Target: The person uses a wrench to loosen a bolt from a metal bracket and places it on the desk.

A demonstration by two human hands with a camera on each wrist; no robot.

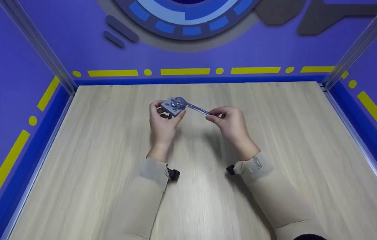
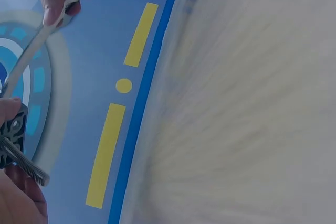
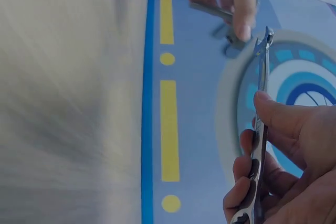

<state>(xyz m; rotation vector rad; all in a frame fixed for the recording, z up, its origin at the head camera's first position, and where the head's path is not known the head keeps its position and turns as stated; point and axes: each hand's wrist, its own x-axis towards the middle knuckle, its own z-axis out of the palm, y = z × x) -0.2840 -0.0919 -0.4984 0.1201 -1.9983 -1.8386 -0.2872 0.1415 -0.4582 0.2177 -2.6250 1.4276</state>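
Observation:
My left hand (image 1: 163, 125) grips a square grey metal plate (image 1: 167, 106) with several holes, thumb along its near edge. A threaded bolt (image 2: 26, 162) sticks out from the plate's other face in the left wrist view. My right hand (image 1: 233, 123) pinches the handle of a shiny steel wrench (image 1: 196, 108). The wrench's open-ended head lies over the hardware at the middle of the plate; whether it grips that hardware I cannot tell. In the right wrist view the wrench (image 3: 260, 114) runs along the curled fingers, its other end near the palm.
Both hands are above a light wood-grain table (image 1: 195, 200), toward its far side. Blue panels (image 1: 191, 60) with yellow markings stand at the back and sides, joined by metal corner posts (image 1: 38, 40). Dark wrist cameras (image 1: 174, 174) sit on both sleeves.

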